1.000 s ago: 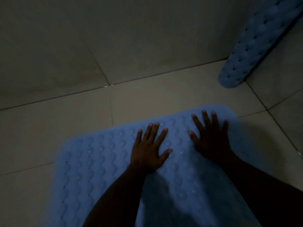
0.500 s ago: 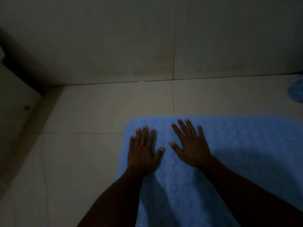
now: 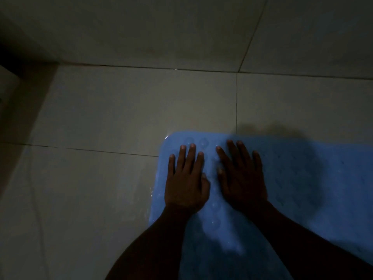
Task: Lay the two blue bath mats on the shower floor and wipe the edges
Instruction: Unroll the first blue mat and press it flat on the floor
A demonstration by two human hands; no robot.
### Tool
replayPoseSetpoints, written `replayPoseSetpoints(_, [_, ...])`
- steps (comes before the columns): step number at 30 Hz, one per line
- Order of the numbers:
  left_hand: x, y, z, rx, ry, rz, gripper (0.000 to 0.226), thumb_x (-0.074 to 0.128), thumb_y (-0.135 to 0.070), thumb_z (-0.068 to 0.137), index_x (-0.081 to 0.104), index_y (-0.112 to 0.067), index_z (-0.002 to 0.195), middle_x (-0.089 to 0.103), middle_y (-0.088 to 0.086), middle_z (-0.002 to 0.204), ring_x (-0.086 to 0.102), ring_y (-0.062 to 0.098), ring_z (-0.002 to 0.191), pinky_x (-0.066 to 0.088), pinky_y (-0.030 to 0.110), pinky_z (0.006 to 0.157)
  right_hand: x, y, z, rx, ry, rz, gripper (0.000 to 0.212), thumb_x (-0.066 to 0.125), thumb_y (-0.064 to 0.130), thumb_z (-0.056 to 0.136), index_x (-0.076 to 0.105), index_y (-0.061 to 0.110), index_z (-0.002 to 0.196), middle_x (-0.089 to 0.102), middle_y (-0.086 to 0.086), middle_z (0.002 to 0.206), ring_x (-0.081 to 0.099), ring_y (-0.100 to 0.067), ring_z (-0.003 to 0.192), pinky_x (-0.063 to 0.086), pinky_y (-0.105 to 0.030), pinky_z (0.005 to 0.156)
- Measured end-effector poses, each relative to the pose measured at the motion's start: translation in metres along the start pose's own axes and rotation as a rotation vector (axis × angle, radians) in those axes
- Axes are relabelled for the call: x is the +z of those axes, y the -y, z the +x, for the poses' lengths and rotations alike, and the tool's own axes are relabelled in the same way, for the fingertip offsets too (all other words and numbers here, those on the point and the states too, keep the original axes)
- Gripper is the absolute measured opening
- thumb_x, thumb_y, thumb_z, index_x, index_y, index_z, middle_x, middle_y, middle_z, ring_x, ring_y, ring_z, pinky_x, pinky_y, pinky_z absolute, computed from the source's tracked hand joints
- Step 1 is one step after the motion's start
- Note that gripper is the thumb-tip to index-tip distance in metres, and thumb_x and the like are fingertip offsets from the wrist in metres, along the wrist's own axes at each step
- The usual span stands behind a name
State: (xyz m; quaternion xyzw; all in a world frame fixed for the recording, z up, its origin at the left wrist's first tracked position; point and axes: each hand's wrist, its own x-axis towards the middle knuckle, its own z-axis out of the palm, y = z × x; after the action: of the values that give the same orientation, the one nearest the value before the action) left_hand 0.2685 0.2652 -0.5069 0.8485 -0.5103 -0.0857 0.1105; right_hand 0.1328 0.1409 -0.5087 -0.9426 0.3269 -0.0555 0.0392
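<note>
A blue bath mat [image 3: 302, 178] with round bumps lies flat on the pale tiled shower floor [image 3: 121, 110], filling the lower right of the view. Its rounded far-left corner sits just beyond my fingertips. My left hand [image 3: 185, 182] rests palm down on the mat near its left edge, fingers together and stretched forward. Right beside it my right hand [image 3: 241, 176] also presses flat on the mat, fingers slightly spread. Neither hand holds anything. The second blue mat is out of view.
The tiled wall [image 3: 181, 29] meets the floor a short way beyond the mat. A dark corner and a raised ledge [image 3: 8, 81] stand at the far left. Small wet glints show on the floor along the mat's left edge. The light is very dim.
The view has swung left, so the second mat at the right has gone out of sight. Both hands have shifted toward the mat's far-left corner, still flat on it.
</note>
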Motion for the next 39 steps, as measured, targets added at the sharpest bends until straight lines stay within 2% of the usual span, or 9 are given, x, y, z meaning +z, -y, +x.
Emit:
replayPoseSetpoints(8, [0.003, 0.004, 0.002, 0.052, -0.047, 0.015, 0.064, 0.045, -0.035, 0.092, 0.043, -0.014, 0.152, 0.025, 0.013, 0.165, 0.013, 0.036, 0.155, 0.019, 0.062, 0.120, 0.000, -0.002, 0.002, -0.002, 0.011, -0.046, 0.063, 0.040, 0.047, 0.096, 0.032, 0.028, 0.155, 0.025, -0.006, 0.164, 0.020, -0.031, 0.152, 0.019, -0.059, 0.117])
replayPoseSetpoints(18, [0.001, 0.004, 0.005, 0.050, -0.009, 0.067, 0.065, 0.035, -0.038, 0.094, 0.039, -0.015, 0.155, 0.027, 0.013, 0.165, 0.018, 0.038, 0.153, 0.019, 0.060, 0.121, -0.002, 0.000, 0.006, 0.020, 0.016, 0.015, 0.061, 0.041, 0.049, 0.096, 0.032, 0.033, 0.154, 0.027, -0.002, 0.164, 0.022, -0.028, 0.152, 0.020, -0.058, 0.116])
replayPoseSetpoints(21, [-0.004, 0.002, -0.001, 0.013, 0.049, 0.113, 0.066, 0.024, -0.044, 0.098, 0.029, -0.019, 0.159, 0.021, 0.009, 0.167, 0.014, 0.037, 0.154, 0.014, 0.055, 0.123, -0.005, 0.000, 0.004, 0.027, 0.049, 0.059, 0.061, 0.039, 0.051, 0.096, 0.034, 0.032, 0.154, 0.028, -0.002, 0.163, 0.024, -0.027, 0.151, 0.022, -0.060, 0.115])
replayPoseSetpoints(25, [-0.005, -0.016, -0.047, -0.091, 0.054, 0.039, 0.070, 0.018, -0.054, 0.099, 0.019, -0.021, 0.161, 0.007, 0.007, 0.170, 0.002, 0.033, 0.156, 0.007, 0.051, 0.124, -0.009, 0.009, -0.043, 0.082, 0.015, 0.066, 0.065, 0.033, 0.057, 0.098, 0.030, 0.028, 0.156, 0.024, -0.002, 0.165, 0.018, -0.025, 0.153, 0.016, -0.058, 0.119])
replayPoseSetpoints(30, [0.008, -0.036, -0.149, -0.081, 0.087, 0.067, 0.069, 0.021, -0.054, 0.102, 0.010, -0.023, 0.162, -0.002, 0.005, 0.170, -0.008, 0.028, 0.156, 0.003, 0.051, 0.124, -0.021, 0.013, -0.150, -0.011, 0.003, 0.078, 0.067, 0.039, 0.055, 0.097, 0.030, 0.026, 0.156, 0.024, -0.004, 0.165, 0.015, -0.026, 0.154, 0.015, -0.060, 0.118])
replayPoseSetpoints(34, [0.010, -0.038, -0.166, -0.096, 0.092, 0.076, 0.073, 0.023, -0.057, 0.101, 0.007, -0.021, 0.162, -0.001, 0.006, 0.170, -0.008, 0.028, 0.156, 0.004, 0.053, 0.125, -0.020, 0.005, -0.191, -0.037, 0.057, 0.031, 0.070, 0.036, 0.061, 0.096, 0.028, 0.027, 0.157, 0.022, -0.005, 0.165, 0.014, -0.026, 0.154, 0.014, -0.060, 0.119])
replayPoseSetpoints(39, [0.011, -0.034, -0.179, -0.077, 0.123, 0.057, 0.076, 0.023, -0.060, 0.100, 0.001, -0.022, 0.162, -0.008, 0.004, 0.170, -0.013, 0.027, 0.156, 0.004, 0.054, 0.125, -0.018, 0.004, -0.196, -0.052, 0.034, 0.043, 0.074, 0.038, 0.066, 0.094, 0.031, 0.026, 0.156, 0.022, -0.007, 0.165, 0.015, -0.027, 0.154, 0.015, -0.061, 0.118])
